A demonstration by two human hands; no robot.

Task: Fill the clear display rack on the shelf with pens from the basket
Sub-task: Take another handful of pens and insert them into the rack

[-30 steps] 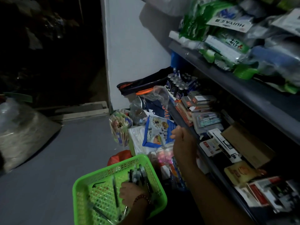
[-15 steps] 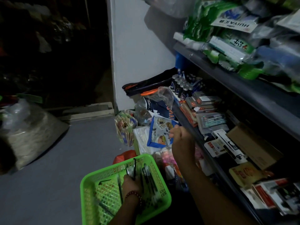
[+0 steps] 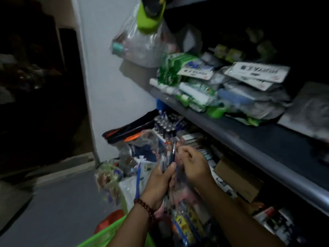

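Green basket (image 3: 114, 234) low, beside left forearm. Left hand (image 3: 158, 180) grip clamped on pens (image 3: 169, 157), bundle upright, near the grey shelf (image 3: 249, 139). Right hand (image 3: 194, 166) curled at the pen tops; blur hides any pinch. Suggest: peel one pen off at a time, hold bundle tight. Can't make out the rack.

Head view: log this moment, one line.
left hand grips dark pen bundle | right hand curled at its top, pinch unclear | green mesh basket below

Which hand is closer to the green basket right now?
Left. The left hand, gripping pens, is above and right of the basket; the right hand is farther up and right, at the pen tips.
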